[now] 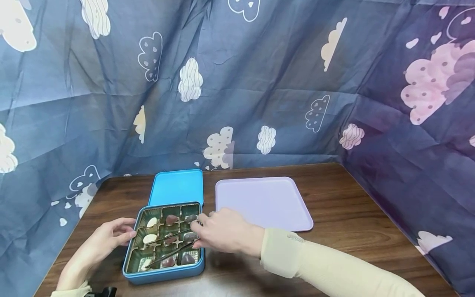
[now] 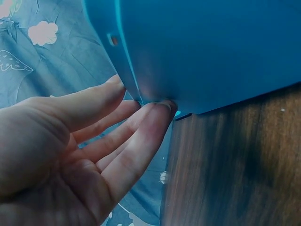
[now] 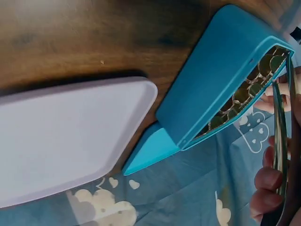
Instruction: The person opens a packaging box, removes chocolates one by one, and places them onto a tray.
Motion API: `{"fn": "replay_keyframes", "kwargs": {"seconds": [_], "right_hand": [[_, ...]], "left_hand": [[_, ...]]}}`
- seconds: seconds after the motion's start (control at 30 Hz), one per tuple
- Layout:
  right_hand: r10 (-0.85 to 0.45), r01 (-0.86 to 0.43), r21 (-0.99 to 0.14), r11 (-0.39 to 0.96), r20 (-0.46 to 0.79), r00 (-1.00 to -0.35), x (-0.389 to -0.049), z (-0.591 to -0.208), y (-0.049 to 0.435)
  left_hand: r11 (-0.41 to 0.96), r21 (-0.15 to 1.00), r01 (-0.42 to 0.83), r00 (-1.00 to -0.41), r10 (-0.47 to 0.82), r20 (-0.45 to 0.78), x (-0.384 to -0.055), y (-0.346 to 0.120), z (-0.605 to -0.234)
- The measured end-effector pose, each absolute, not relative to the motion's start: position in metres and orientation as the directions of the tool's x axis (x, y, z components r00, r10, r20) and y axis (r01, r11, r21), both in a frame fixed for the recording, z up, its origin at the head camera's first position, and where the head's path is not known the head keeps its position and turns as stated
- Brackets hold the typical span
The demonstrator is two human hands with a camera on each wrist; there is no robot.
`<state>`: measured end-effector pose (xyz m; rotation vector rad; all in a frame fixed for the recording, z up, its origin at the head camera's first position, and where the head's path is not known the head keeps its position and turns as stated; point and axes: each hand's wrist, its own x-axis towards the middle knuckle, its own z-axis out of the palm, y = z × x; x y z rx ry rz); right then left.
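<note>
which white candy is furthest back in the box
The back-left white candy in the blue box; the other white pieces sit nearer the front, in the same column.

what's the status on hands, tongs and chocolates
Right hand holds tongs, arms apart, over box. Left hand touches box's side. Divider walls stand between chocolates.

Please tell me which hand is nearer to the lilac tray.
Right. The right hand is beside the lilac tray; the left hand is across the box, on its left side.
</note>
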<state>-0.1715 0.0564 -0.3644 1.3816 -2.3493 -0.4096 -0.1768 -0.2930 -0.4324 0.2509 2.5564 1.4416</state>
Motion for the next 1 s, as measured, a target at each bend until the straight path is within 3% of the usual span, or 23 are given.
{"fn": "replay_keyframes", "kwargs": {"seconds": [0.27, 0.57, 0.83, 1.0], "right_hand": [[-0.923, -0.777, 0.507, 0.372, 0.117, -0.366, -0.181, -0.348, 0.041], [-0.920, -0.790, 0.518, 0.329, -0.014, -0.393, -0.173, -0.310, 0.011], [-0.943, -0.783, 0.581, 0.224, -0.074, -0.324, -0.169, -0.296, -0.008], [-0.933, -0.781, 0.595, 0.190, -0.138, -0.332, -0.165, -0.289, -0.024]], "left_hand": [[0.514, 0.855, 0.066, -0.969, 0.237, -0.068, -0.179, -0.292, -0.434], [0.527, 0.848, 0.056, -0.967, 0.239, -0.085, -0.178, -0.295, -0.435], [0.517, 0.852, 0.079, -0.965, 0.253, -0.064, -0.178, -0.296, -0.438], [0.520, 0.850, 0.081, -0.967, 0.248, -0.059, -0.178, -0.295, -0.437]]}}
